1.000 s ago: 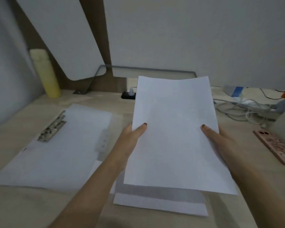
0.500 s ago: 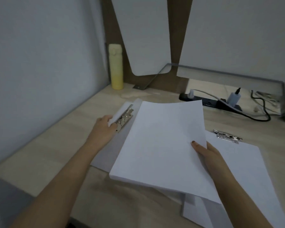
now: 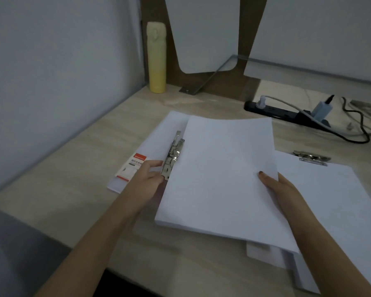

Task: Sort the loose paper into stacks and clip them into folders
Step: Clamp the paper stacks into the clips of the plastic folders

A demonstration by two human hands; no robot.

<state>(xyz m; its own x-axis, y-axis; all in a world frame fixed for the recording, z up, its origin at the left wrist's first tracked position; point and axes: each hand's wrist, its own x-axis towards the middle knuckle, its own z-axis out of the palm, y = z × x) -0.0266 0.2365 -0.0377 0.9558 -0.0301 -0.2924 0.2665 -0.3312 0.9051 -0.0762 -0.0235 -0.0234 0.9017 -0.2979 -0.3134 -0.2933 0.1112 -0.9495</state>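
A thick stack of white paper (image 3: 221,174) lies tilted across a white folder (image 3: 159,138) on the desk. My right hand (image 3: 281,189) grips the stack at its right edge, thumb on top. My left hand (image 3: 147,179) pinches the lower end of the folder's metal lever clip (image 3: 172,156), which runs along the stack's left edge. A red-and-white label (image 3: 132,167) lies on the folder beside my left hand. To the right, a second folder (image 3: 341,202) with paper carries its own metal clip (image 3: 312,158) at the top. More white sheets (image 3: 266,256) peek out under the stack.
A yellow bottle (image 3: 156,58) stands at the back left against the wall. A black power strip (image 3: 287,113) with plugs and cables (image 3: 358,129) runs along the back right. Grey partition walls close the left and rear. The desk's front edge is near my arms.
My view swung left. My left hand let go of the stack and went to the left folder's metal clip. My right hand carried the stack over that folder.
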